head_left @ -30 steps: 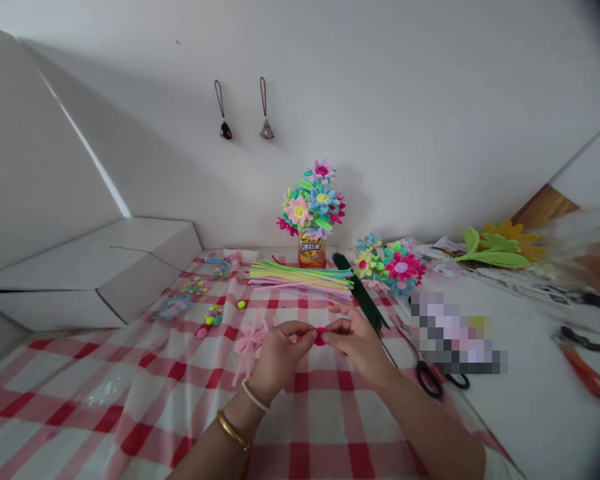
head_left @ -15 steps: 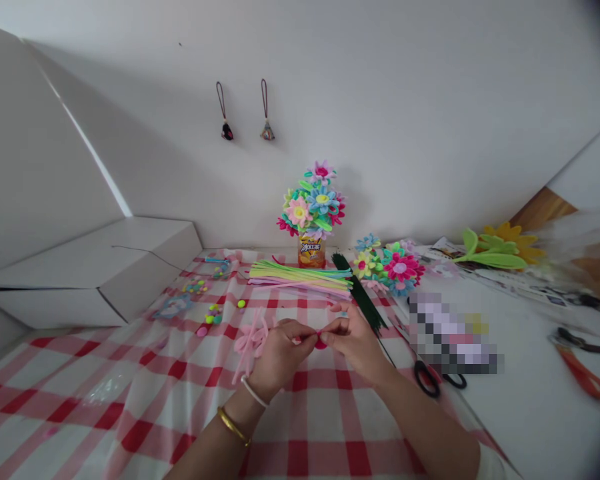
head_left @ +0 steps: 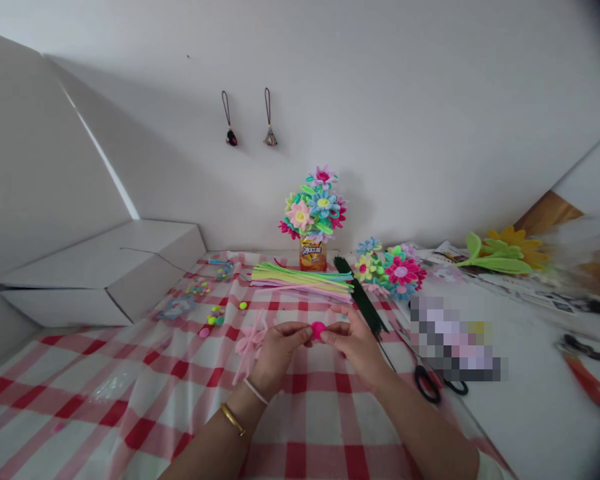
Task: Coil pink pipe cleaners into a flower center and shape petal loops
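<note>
My left hand (head_left: 279, 350) and my right hand (head_left: 356, 343) meet over the red-and-white checked cloth (head_left: 145, 407). Both pinch a small bright pink fuzzy piece (head_left: 318, 329) between their fingertips, held just above the cloth. A pale pink pipe-cleaner flower (head_left: 250, 340) lies on the cloth right beside my left hand. Beyond my hands lies a bundle of pastel pipe cleaners (head_left: 303, 279) and a bundle of dark green ones (head_left: 363, 297).
A can holding a pipe-cleaner bouquet (head_left: 314, 217) stands at the back, with loose flowers (head_left: 393, 270) to its right. Black-handled scissors (head_left: 433, 383) lie right of my right forearm. Small pompoms (head_left: 215, 317) are scattered at left. A white box (head_left: 105, 270) sits far left; orange pliers (head_left: 593, 377) far right.
The pink piece has been raised slightly between my fingertips and now shows more fully. The view has shifted a little, so everything sits lower in frame.
</note>
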The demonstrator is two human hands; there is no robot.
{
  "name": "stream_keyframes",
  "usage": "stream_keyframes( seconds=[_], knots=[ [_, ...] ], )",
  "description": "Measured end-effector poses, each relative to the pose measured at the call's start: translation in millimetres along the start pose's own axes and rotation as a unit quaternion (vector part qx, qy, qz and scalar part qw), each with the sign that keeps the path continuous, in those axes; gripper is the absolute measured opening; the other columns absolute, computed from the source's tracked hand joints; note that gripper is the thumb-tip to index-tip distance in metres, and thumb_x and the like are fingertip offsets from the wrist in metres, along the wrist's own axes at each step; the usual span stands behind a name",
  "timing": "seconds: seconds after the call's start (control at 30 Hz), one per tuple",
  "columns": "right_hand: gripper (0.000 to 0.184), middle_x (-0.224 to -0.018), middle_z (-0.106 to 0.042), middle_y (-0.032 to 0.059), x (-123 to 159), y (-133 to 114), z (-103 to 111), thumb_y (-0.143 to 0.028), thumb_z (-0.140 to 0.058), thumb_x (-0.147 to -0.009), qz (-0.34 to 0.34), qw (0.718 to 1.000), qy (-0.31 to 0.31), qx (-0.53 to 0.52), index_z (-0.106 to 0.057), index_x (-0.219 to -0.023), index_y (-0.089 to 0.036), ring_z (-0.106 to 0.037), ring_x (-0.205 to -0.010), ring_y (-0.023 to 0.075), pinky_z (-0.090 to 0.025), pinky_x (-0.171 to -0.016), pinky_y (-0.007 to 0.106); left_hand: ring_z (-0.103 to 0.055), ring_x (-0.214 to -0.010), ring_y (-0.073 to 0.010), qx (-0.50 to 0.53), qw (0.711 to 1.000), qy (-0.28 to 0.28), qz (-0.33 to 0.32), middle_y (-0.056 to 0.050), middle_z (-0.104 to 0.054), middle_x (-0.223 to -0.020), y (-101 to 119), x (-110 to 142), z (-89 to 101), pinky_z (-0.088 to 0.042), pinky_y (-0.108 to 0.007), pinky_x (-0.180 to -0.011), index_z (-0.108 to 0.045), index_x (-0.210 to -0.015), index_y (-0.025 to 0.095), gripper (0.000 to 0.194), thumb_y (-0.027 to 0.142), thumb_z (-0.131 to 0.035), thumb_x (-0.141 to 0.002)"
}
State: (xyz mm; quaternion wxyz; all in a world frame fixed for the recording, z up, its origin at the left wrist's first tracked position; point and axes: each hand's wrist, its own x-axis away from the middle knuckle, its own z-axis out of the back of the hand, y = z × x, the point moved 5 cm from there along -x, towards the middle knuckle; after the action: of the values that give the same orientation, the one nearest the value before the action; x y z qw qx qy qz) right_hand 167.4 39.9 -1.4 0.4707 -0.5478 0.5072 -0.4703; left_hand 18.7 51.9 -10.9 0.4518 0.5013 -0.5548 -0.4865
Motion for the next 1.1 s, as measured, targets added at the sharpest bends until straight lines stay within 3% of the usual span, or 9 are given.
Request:
stream_keyframes(
  seconds=[0.17, 0.5, 0.67, 0.77, 0.83, 0.87, 0.9, 1.0, 1.1],
  knots=[
    [0.048, -0.064, -0.06, -0.0034, -1, 1, 0, -0.022, -0.066, -0.064, 0.027, 1.0, -0.009, 0.004, -0.042, -0.106, -0.022, -0.059, -0.063, 0.0146, -0.037, -0.05, 0.022, -0.055, -0.06, -0.0129, 0.008, 0.999, -0.048, 0.01, -0.003, -0.064, -0.061, -5, 0, -5.6, -0.043, -0.027, -0.064, -0.07, -0.072, 0.013, 0.023, 0.032, -0.071, -0.059],
    [0.05, -0.069, -0.063, -0.0016, -2, 4, -3, -0.029, -0.067, -0.065, 0.026, 0.999, -0.029, 0.017, -0.043, -0.108, -0.021, -0.059, -0.066, 0.0145, -0.038, -0.053, 0.023, -0.053, -0.058, -0.0119, -0.033, 0.997, -0.066, 0.016, -0.001, -0.062, -0.059, 0, 2, -2.8, -0.04, -0.025, -0.061, -0.067, -0.066, 0.014, 0.018, 0.031, -0.067, -0.063],
    [0.048, -0.07, -0.063, -0.0016, -5, 6, 2, -0.029, -0.068, -0.064, 0.017, 0.999, -0.008, 0.032, -0.045, -0.106, -0.021, -0.059, -0.067, 0.0152, -0.038, -0.055, 0.025, -0.052, -0.056, -0.0125, -0.147, 0.987, -0.059, -0.022, -0.003, -0.063, -0.063, 5, -4, 5.4, -0.039, -0.025, -0.057, -0.068, -0.073, 0.014, 0.027, 0.039, -0.056, -0.072],
    [0.043, -0.073, -0.064, -0.0001, -11, 12, 8, -0.029, -0.065, -0.066, 0.02, 0.998, 0.0, 0.058, -0.045, -0.104, -0.02, -0.06, -0.069, 0.0158, -0.04, -0.058, 0.026, -0.055, -0.062, -0.0158, -0.311, 0.944, 0.06, -0.092, -0.003, -0.065, -0.069, 27, -11, 38.9, -0.038, -0.025, -0.056, -0.067, -0.076, 0.016, 0.031, 0.041, -0.05, -0.075],
    [0.041, -0.071, -0.063, -0.0001, -16, 17, 9, -0.028, -0.064, -0.067, 0.032, 0.995, -0.001, 0.099, -0.045, -0.102, -0.019, -0.06, -0.068, 0.0158, -0.04, -0.059, 0.027, -0.057, -0.071, -0.018, -0.457, 0.875, 0.138, -0.08, -0.004, -0.066, -0.075, 40, -14, 67.8, -0.037, -0.025, -0.059, -0.067, -0.079, 0.017, 0.03, 0.038, -0.046, -0.076],
    [0.04, -0.07, -0.063, -0.0002, -19, 19, 8, -0.027, -0.064, -0.067, 0.038, 0.992, -0.004, 0.123, -0.046, -0.101, -0.019, -0.06, -0.067, 0.0157, -0.04, -0.059, 0.027, -0.058, -0.073, -0.0182, -0.533, 0.834, 0.14, -0.038, -0.004, -0.067, -0.077, 42, -16, 80.4, -0.036, -0.025, -0.059, -0.067, -0.081, 0.018, 0.03, 0.037, -0.044, -0.077],
    [0.04, -0.069, -0.063, -0.0004, -22, 22, 5, -0.026, -0.064, -0.066, 0.042, 0.988, -0.009, 0.146, -0.046, -0.101, -0.019, -0.059, -0.066, 0.0158, -0.04, -0.059, 0.027, -0.058, -0.071, -0.019, -0.557, 0.82, 0.13, -0.011, -0.005, -0.066, -0.073, 43, -17, 91.3, -0.035, -0.026, -0.058, -0.067, -0.078, 0.017, 0.029, 0.036, -0.045, -0.076],
    [0.041, -0.069, -0.064, -0.0007, -30, 27, -11, -0.022, -0.063, -0.065, 0.042, 0.978, -0.036, 0.203, -0.045, -0.102, -0.019, -0.06, -0.064, 0.0158, -0.041, -0.058, 0.026, -0.058, -0.063, -0.0201, -0.593, 0.8, 0.079, 0.053, -0.007, -0.065, -0.063, 38, -18, 110.0, -0.035, -0.026, -0.054, -0.065, -0.062, 0.015, 0.025, 0.037, -0.055, -0.066],
    [0.042, -0.071, -0.064, -0.0006, -39, 27, -34, -0.019, -0.059, -0.068, 0.051, 0.962, -0.061, 0.262, -0.043, -0.106, -0.019, -0.061, -0.065, 0.0152, -0.043, -0.059, 0.025, -0.06, -0.062, -0.0216, -0.619, 0.778, 0.025, 0.104, -0.009, -0.067, -0.068, 27, -16, 111.3, -0.037, -0.027, -0.053, -0.065, -0.061, 0.015, 0.028, 0.043, -0.062, -0.057]
  ],
)
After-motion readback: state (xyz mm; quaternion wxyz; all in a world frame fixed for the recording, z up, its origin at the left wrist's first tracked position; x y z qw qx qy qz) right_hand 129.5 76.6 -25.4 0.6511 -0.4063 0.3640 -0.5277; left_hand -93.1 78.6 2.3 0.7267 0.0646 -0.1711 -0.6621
